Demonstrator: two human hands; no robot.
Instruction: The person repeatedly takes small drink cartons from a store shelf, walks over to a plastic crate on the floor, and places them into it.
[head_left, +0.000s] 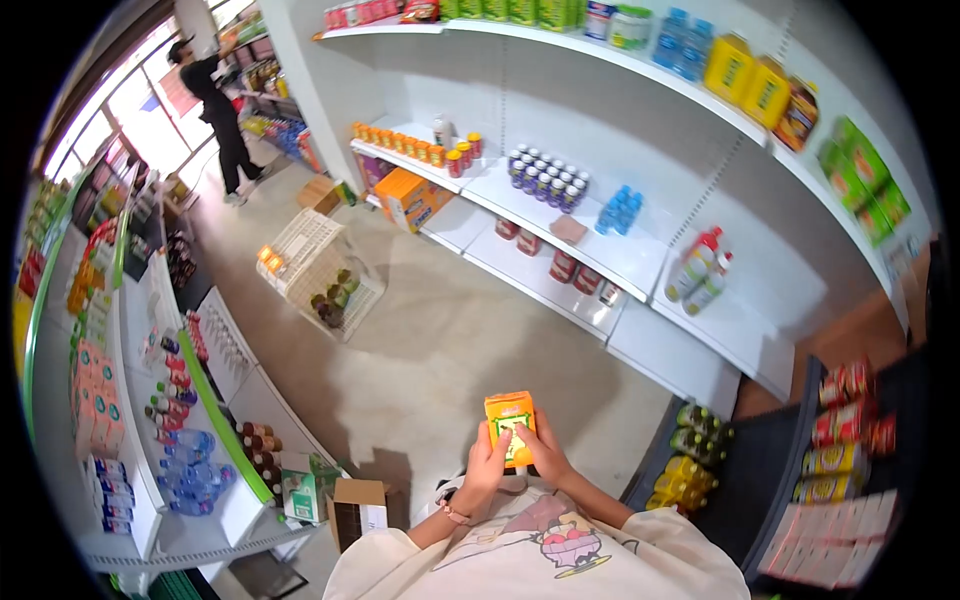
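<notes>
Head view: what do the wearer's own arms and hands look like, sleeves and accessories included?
Loose cream sleeves leave both forearms bare. The left hand and right hand are ungloved. A pinkish bracelet circles the left wrist; none shows on the right.

The bare left hand [484, 465] and bare right hand [543, 455] are near each other in front of the torso, both closed in a grip. Each thumb lies on the near side, the tips angled inward and close together; most of the fingers are hidden. The left forearm [435, 528] and right forearm [597, 497] slant forward and inward from the body, elbows bent, the wrists near each other.
</notes>
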